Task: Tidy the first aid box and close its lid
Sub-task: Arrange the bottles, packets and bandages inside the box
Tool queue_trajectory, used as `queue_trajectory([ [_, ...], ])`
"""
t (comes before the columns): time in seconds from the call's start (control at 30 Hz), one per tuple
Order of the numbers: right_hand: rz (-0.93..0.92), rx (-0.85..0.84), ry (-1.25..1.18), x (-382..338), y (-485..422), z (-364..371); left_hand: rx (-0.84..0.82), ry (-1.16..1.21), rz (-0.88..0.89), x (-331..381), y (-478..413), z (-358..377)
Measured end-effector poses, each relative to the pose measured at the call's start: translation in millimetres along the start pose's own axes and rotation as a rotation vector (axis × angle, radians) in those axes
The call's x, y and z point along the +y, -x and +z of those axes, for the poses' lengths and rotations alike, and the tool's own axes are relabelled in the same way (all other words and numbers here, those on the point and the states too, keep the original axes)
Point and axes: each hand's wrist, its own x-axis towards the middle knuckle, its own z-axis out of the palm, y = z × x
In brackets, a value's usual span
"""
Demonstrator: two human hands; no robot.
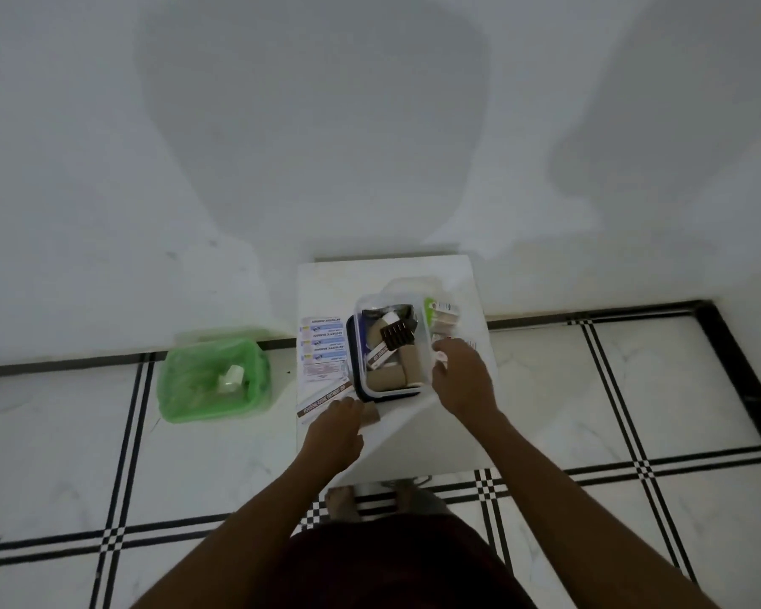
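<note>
A clear first aid box (389,345) is standing open on its dark lid (354,375) near the middle of a small white table (414,437), holding brown bandage rolls (385,378) and cartons. The right hand (460,380) is reaching beside the box's right wall, its fingers curled around a small white item; the grip is unclear. The left hand (335,426) is lying loosely spread over a brown roll (371,415) near an ointment carton (326,395). A green-lined bin (212,380) is sitting on the floor.

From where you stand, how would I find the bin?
Start at the small white table against the wall. On the tiled floor to its left sits the bin. It is the only green thing down there, lined with a translucent bag holding white scraps.
</note>
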Motion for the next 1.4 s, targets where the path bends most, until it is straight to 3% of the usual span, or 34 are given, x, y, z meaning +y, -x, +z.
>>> queue_trajectory([
  [0.13, 0.078, -0.148, 0.142, 36, -10, 7, 0.017, -0.045, -0.019, -3, -11, 9],
  [0.27, 0.009, -0.321, 0.309, 65, -26, 23, 0.005, -0.21, -0.016, -10, -24, 21],
  [0.43, -0.165, -0.265, 0.41, 93, -38, 46, 0.015, -0.23, -0.075, -9, -31, 32],
  [0.7, -0.147, -0.339, 0.448, 109, -55, 48, 0.15, -0.193, -0.075, -20, -16, 30],
  [0.93, -0.109, -0.105, 0.391, 86, -53, 5, 0.35, -0.208, -0.097, -32, 9, -9],
  [1.07, -0.22, 0.026, 0.297, 64, -60, -26, 0.515, -0.091, -0.093, -31, 12, -38],
  [1.2, -0.338, 0.01, 0.169, 32, -76, -39, 0.627, 0.078, 0.026, -7, -4, -54],
  [1.3, -0.401, -0.063, 0.128, 14, -89, -33, 0.494, 0.14, 0.128, 24, -24, -44],
  [1.4, -0.399, -0.242, 0.18, -3, -98, -22, 0.325, 0.081, 0.156, 46, -45, -27],
])
